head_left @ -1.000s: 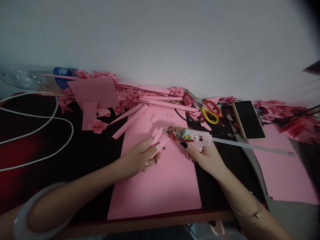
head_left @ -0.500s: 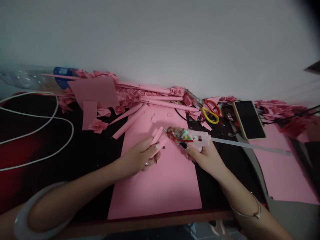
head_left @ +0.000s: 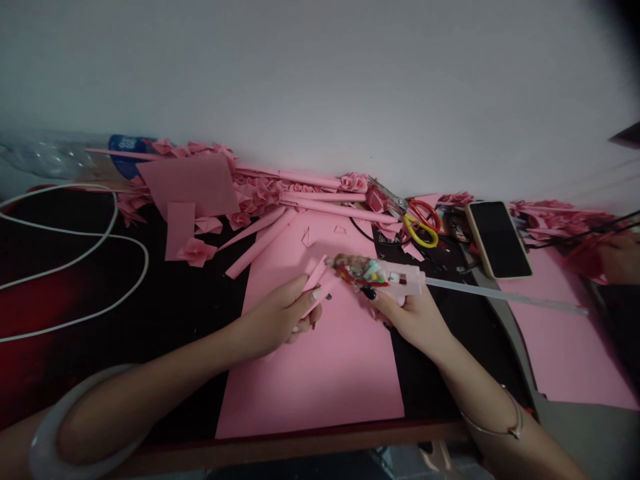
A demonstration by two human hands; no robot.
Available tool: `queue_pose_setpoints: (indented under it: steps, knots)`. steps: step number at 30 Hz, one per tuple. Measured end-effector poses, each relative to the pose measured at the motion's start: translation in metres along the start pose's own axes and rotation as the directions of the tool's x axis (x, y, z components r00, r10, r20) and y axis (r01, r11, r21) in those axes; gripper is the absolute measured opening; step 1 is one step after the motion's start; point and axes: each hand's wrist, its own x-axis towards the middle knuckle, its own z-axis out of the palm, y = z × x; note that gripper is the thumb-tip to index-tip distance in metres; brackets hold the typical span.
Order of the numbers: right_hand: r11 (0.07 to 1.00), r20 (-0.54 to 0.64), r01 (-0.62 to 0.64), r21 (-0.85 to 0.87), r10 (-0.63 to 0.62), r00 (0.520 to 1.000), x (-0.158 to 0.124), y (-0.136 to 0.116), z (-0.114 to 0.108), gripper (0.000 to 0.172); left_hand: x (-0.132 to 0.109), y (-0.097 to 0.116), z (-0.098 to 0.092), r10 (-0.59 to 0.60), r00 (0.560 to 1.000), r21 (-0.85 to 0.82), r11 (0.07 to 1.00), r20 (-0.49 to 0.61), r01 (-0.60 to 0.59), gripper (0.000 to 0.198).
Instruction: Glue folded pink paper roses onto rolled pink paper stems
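Observation:
My left hand grips a short pink rolled-paper tube between fingers and thumb, above a pink paper sheet. My right hand holds a pale pink hot glue gun, its body patched with colourful stickers or residue. The nozzle points left and sits just beside the end of the tube. A long translucent glue stick runs out of the gun's back to the right. Whether the nozzle touches the tube is hard to tell.
Paper roses, long pink tubes, red-and-yellow scissors and a phone lie beyond my hands. White cable loops on the black tabletop at left. Another person's hand shows at the right edge.
The other person's hand has come in further at the right edge. My hands, the tube and the glue gun have stayed almost still.

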Motion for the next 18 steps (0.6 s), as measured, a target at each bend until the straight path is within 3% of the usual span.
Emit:
queue_pose_setpoints:
  steps: [2, 7, 11, 18]
  knots:
    - [1.0, 0.044, 0.014, 0.017, -0.015, 0.999, -0.0001, -0.001, -0.0001, 0.017, -0.0001, 0.0008, 0.0005, -0.02, 1.0, 0.001, 1.0, -0.011, 0.02, 0.016]
    - [1.0, -0.036, -0.03, -0.004, 0.03, 0.999, -0.0001, 0.0002, -0.0006, 0.014, -0.0005, 0.0, -0.0002, 0.005, 1.0, 0.001, 1.0, 0.005, -0.005, 0.018]
    - [1.0, 0.014, -0.004, -0.016, 0.004, 1.0, 0.0006, -0.0004, -0.0008, 0.014, -0.0008, -0.0008, -0.0007, -0.007, 1.0, 0.001, 1.0, -0.004, 0.007, 0.021]
    - [0.999, -0.017, -0.006, -0.038, 0.006, 1.0, 0.0002, -0.0025, -0.0009, 0.014, -0.0011, 0.0009, 0.0004, -0.006, 1.0, 0.034, 0.999, 0.0, 0.006, 0.018]
